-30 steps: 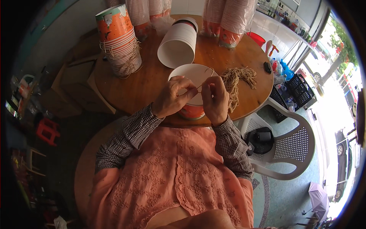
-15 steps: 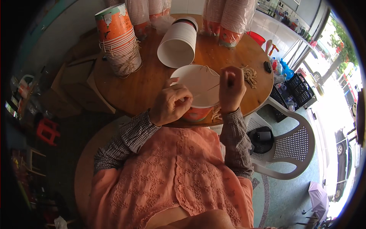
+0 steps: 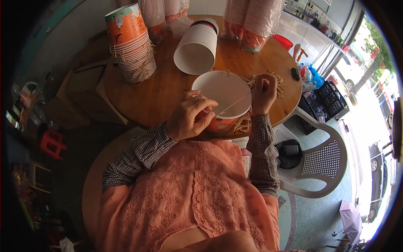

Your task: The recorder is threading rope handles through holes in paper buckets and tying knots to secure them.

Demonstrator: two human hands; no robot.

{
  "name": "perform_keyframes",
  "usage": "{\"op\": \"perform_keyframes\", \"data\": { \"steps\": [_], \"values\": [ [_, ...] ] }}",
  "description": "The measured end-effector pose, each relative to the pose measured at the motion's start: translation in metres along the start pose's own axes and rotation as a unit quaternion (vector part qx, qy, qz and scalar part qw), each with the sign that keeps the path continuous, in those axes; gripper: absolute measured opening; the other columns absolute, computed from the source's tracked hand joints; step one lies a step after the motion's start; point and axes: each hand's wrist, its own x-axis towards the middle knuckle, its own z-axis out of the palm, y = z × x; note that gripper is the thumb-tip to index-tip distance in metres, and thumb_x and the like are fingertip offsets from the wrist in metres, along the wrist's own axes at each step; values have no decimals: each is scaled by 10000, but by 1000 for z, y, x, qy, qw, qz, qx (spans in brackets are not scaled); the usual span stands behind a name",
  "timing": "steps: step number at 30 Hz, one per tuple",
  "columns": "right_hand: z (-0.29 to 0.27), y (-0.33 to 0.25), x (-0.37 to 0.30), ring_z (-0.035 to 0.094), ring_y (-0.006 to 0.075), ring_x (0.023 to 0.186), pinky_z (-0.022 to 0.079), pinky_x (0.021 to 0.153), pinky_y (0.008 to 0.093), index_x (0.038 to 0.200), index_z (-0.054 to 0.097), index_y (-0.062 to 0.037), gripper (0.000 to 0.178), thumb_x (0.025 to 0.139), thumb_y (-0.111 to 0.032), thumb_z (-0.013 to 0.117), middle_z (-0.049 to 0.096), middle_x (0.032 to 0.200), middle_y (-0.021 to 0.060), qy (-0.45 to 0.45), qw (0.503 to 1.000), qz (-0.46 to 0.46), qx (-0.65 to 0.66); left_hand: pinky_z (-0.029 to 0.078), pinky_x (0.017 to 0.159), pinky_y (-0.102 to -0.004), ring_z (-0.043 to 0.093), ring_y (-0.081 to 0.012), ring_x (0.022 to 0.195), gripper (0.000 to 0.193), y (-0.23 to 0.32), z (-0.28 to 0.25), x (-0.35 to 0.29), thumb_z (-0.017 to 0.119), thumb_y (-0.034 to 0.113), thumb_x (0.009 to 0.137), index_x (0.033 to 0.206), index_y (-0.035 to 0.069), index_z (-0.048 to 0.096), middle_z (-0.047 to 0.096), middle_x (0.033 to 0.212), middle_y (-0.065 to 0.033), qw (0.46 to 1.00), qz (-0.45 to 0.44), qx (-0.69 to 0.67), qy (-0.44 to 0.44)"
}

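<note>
A paper bucket (image 3: 221, 86) with a white inside and orange printed outside stands at the table's near edge. A thin string (image 3: 235, 103) runs taut and slanting across its mouth between my hands. My left hand (image 3: 191, 116) is at the bucket's left near rim, thumb and forefinger pinched at the string's lower end. At the right rim my right hand (image 3: 265, 93) is closed around the other end, raised a little. A loop of cord (image 3: 228, 73) shows at the far rim. Behind my right hand lies a bundle of cut twine (image 3: 278, 84), partly hidden.
On the round wooden table (image 3: 168, 98), a tall stack of orange buckets (image 3: 130, 46) with cords stands at left. White nested buckets (image 3: 197, 48) lie on their side. Plastic-wrapped stacks (image 3: 256, 25) stand at the back. A grey plastic chair (image 3: 323, 164) is at right.
My right hand has moved right and slightly down, drawing the string out straight. My left hand has shifted right, its fingers stretched further toward the rim. The bucket has moved slightly right.
</note>
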Motion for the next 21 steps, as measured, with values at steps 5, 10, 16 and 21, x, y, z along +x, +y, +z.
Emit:
{"op": "perform_keyframes", "data": {
  "steps": [5, 10, 16, 21],
  "values": [
    [-3, -9, -5, 499, 39, 575, 405, 527, 212, 943, 547, -42, 52, 926, -83, 575, 557, 630, 14, -13, 999, -2, 34, 417, 909, -372, 605, -222, 785, 88, 14, 10, 17, 667, 112, 825, 841, 48, 608, 612, 760, -49, 998, -14, 27, -51],
    [-3, -19, -2, 428, 12, 572, 344, 507, 188, 939, 542, -33, 41, 918, -38, 577, 511, 636, -34, 2, 994, -27, 107, 441, 802, -349, 586, -247, 754, 100, 8, 14, 11, 676, 82, 816, 823, 30, 591, 603, 746, -82, 999, -14, 1, -36],
    [0, -19, -4, 411, 4, 571, 334, 501, 186, 936, 538, -31, 48, 916, -38, 581, 488, 633, -47, 8, 992, 1, 129, 452, 747, -338, 578, -257, 739, 120, 7, 8, 4, 668, 73, 836, 807, 25, 562, 579, 757, -82, 999, -7, 7, -36],
    [-6, -5, 1, 454, 15, 575, 363, 505, 200, 941, 553, -20, 65, 919, -70, 589, 532, 637, -23, -9, 995, 2, 95, 471, 723, -357, 576, -254, 771, 164, 3, 5, -1, 706, 136, 794, 831, 58, 566, 578, 798, -55, 999, 12, 8, -35]
  ]
}}
